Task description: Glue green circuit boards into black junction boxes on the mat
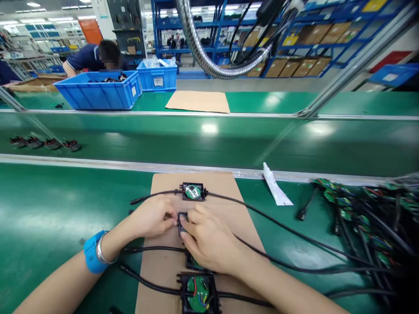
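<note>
Both my hands meet over a small black box [182,217] on a brown cardboard sheet [163,266]. My left hand [151,216] pinches its left side, fingers closed; a blue wristband and a metal bangle sit on that wrist. My right hand [209,237] presses its fingers on the box's right side. Beyond the hands lies another black box with a green circuit board [193,192] and black cables [262,216] running out both sides. A third open box with a green board and coloured wires [198,293] lies nearest me, under my right forearm.
A pile of green boards with black cables [366,218] lies at the right. A white packet [276,185] rests by the belt rail. Small dark parts [44,143] ride the conveyor. Across it are blue bins [98,89], a cardboard sheet [198,101] and a bent-over person [94,56].
</note>
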`<state>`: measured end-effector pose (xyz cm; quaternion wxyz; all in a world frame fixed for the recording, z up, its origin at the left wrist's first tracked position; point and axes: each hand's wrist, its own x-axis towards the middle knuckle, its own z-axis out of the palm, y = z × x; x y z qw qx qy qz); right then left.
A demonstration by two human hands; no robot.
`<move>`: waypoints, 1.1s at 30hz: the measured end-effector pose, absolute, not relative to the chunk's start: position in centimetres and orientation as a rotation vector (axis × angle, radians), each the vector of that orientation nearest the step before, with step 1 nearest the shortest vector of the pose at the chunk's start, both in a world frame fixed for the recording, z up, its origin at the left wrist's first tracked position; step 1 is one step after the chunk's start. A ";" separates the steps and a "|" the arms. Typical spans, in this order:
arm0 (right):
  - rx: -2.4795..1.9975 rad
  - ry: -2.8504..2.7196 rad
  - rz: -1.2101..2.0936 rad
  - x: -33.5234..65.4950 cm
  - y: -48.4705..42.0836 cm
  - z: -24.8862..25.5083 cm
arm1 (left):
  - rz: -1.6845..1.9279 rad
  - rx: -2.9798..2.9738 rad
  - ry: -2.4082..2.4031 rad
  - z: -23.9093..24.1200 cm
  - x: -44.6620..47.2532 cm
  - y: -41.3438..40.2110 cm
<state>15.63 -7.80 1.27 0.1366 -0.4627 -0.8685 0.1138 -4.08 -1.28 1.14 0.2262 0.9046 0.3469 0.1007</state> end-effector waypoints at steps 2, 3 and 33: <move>-1.369 -2.340 0.343 18.2 -6.8 0.9 | 0.330 2.512 1.012 1.2 -4.1 -0.6; -1.402 -2.257 0.301 19.5 -6.0 0.5 | 0.375 2.516 1.076 1.1 -4.0 -0.1; -1.714 -2.514 0.606 19.8 -2.7 4.0 | 0.276 2.488 1.237 1.4 0.0 2.3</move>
